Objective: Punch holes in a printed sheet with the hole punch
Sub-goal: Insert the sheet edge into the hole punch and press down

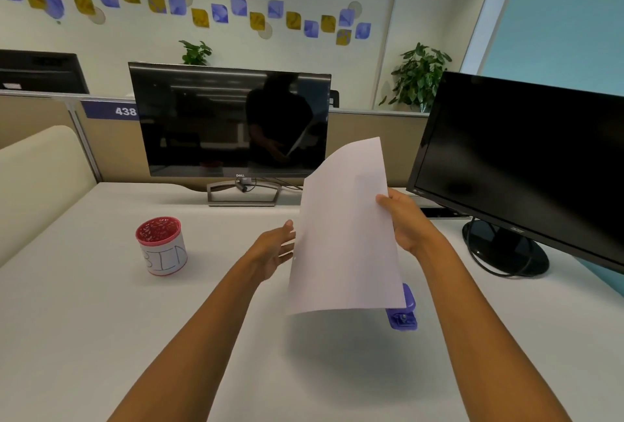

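Observation:
A white sheet of paper [344, 232] hangs upright in the air above the desk, its blank back toward me. My right hand [405, 222] grips its right edge, thumb on the near side. At the sheet's left edge my left hand [275, 247] is spread with fingers apart, its fingertips hidden behind the paper; I cannot tell whether they touch it. A purple hole punch [405, 312] lies on the desk below the sheet's lower right corner, partly hidden by the paper.
A red mesh cup labelled "BIN" [162, 246] stands on the white desk [101, 337] to the left. A Dell monitor [229, 121] stands at the back, a second black monitor [526, 165] with its round base and cables at the right.

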### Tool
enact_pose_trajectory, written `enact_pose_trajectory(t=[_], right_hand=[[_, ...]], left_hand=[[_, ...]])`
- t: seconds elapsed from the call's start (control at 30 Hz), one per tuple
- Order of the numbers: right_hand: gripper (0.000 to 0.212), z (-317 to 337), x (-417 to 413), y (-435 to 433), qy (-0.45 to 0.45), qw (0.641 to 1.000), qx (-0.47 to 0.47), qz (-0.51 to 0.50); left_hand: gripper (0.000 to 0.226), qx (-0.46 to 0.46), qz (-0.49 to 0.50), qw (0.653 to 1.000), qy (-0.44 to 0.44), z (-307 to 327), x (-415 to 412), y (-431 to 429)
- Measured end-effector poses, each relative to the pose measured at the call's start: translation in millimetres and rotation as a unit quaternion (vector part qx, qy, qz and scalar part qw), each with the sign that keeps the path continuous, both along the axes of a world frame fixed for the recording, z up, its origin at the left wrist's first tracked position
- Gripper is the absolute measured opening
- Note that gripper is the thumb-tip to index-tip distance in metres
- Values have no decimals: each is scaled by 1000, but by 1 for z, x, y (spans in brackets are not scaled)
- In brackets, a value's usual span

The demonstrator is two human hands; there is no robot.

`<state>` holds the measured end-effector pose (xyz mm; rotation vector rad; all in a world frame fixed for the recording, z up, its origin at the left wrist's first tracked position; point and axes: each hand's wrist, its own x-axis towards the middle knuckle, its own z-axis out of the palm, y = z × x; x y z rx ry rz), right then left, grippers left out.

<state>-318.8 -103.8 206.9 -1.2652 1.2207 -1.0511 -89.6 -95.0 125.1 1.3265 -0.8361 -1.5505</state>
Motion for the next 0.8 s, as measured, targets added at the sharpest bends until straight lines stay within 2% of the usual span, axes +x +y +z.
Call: enact_pose_trajectory(t=[0.2, 0.3, 0.47, 0.57, 0.67, 0.8], right_hand=[[19, -4, -17, -10, 19, 999, 8, -35], [22, -8, -22, -13, 57, 996, -1, -68], [50, -27, -29, -15, 179, 973, -38, -141], [66, -28, -20, -11, 266, 948, -81, -158], [62, -23, 3, 0, 239, 963, -95, -79], [60, -18, 32, 12, 223, 973, -39, 36]], left_hand=[[39, -7, 45, 999, -13, 2, -13, -8], [35, -18, 59, 998, -9, 9, -15, -7], [24, -115, 155, 979, -59, 31, -34, 2], [22, -152, 192, 968, -57, 47, -53, 3], [23, -159, 225, 959, -59, 58, -72, 1], [24, -157, 229, 958, -66, 61, -96, 0]])
